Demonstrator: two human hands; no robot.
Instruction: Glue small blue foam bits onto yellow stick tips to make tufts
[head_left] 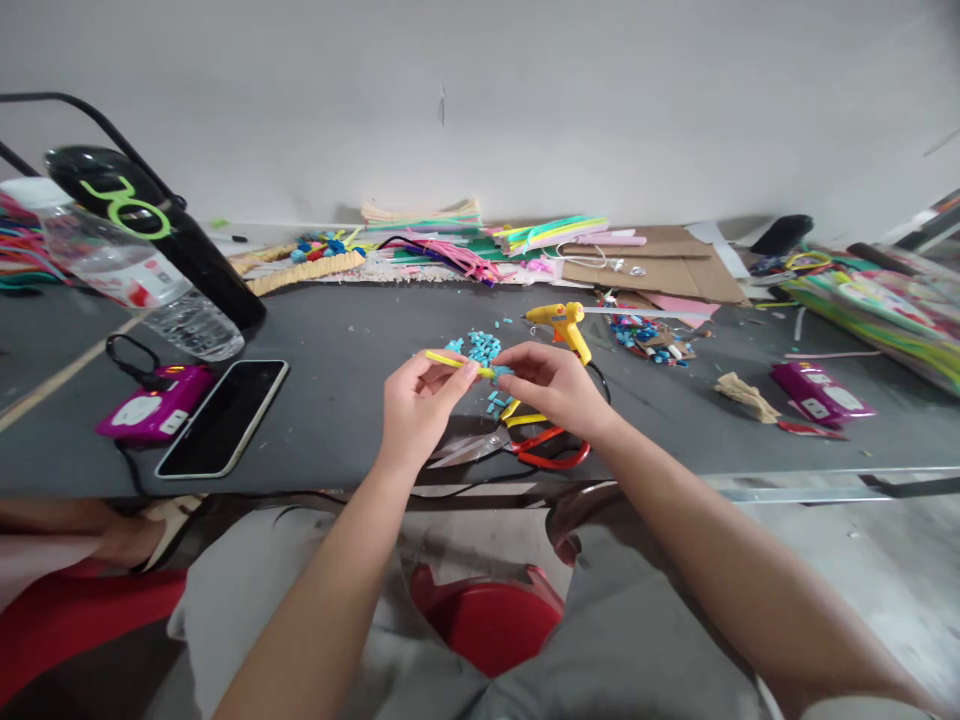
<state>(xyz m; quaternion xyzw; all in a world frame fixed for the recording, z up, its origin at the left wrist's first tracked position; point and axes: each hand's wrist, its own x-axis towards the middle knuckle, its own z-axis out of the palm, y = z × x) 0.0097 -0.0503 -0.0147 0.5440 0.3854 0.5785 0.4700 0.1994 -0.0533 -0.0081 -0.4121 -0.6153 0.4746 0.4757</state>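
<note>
Yellow stem (448, 360) bridges the two hands, its right end at a blue piece (501, 371)

At the centre of the frame, the stem lies nearly level, its long axis running from upper left to lower right with only a slight downward slope. The left hand (417, 402) pinches it between thumb and fingers, and its free end sticks out toward the upper left, past the fingers. The other end points at the right hand (556, 385), whose thumb and fingertips pinch the small blue piece. Stem and piece meet, or very nearly so, in the narrow space between the hands; whether one is joined to the other, I cannot tell.

The left hand has most of the stem, while the right is nearer to its lower-right end. Both hands are held close together but apart, over the grey table (322, 400).

Just above them in the frame is a loose pile of blue bits (484, 347), partly hidden by the fingers. To the upper right, nearest the right hand, lies a yellow glue gun (556, 318). Below the hands, scissors (480, 445) lie with their blades toward the lower left and their red handles toward the right.
</note>
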